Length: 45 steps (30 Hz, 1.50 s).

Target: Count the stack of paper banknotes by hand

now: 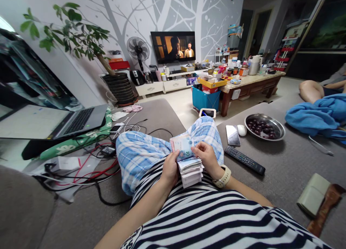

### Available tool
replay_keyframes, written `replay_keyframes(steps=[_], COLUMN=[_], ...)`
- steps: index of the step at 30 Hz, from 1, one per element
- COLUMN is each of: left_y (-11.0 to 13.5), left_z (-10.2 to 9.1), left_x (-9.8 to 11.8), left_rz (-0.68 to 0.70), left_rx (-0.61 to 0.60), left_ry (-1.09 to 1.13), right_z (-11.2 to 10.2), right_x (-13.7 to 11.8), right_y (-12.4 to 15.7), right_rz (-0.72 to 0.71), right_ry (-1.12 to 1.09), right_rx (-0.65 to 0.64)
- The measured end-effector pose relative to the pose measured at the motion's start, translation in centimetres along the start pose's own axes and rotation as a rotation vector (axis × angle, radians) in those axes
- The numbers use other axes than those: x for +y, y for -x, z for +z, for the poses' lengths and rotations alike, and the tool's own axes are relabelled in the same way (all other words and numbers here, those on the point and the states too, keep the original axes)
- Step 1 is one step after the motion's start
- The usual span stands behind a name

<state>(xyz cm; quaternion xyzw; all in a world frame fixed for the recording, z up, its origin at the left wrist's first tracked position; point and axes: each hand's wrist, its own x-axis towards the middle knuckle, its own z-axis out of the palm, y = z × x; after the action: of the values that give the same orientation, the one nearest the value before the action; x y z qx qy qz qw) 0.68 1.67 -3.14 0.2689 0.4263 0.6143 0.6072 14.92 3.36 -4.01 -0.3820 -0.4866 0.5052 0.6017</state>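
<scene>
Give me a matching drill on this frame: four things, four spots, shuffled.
Things:
1. banknotes
2. remote
3. laptop
4. bowl

Places:
A. on the green cushion, far left
B. on the sofa, right of the knee, near the phone
C. between left hand and right hand, on the lap
D. on the sofa beside the blue cloth, holding dark fruit

Pairs: 1-C, 2-B, 3-A, 4-D
</scene>
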Motion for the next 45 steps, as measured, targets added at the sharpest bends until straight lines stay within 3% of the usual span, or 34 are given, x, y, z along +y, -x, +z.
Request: replay_keyframes(steps=[4, 10, 24, 45], left_y=[0.26, 0.19, -0.54, -0.06], left_z=[0.05, -0.04, -0.18, 0.42], left_x=[0.24, 0.15, -0.40, 0.19], left_rz=[-0.007, -0.037, 0.033, 0.032], left_rx=[-0.020, -0.029, 0.021, 0.012], left_ry=[-0.024, -0.033, 0.007, -0.007], right_z=[-0.21, -0.30, -0.33, -0.12], right_x=[0.45, 0.42, 0.02, -0.39], right_y=[-0.24, -0.16, 0.12, 0.21], right_rz=[-0.018, -0.031, -0.053, -0.088], right_ry=[0.003, 0.025, 0.028, -0.013], right_rx=[0.051, 0.019, -0.024, -0.010])
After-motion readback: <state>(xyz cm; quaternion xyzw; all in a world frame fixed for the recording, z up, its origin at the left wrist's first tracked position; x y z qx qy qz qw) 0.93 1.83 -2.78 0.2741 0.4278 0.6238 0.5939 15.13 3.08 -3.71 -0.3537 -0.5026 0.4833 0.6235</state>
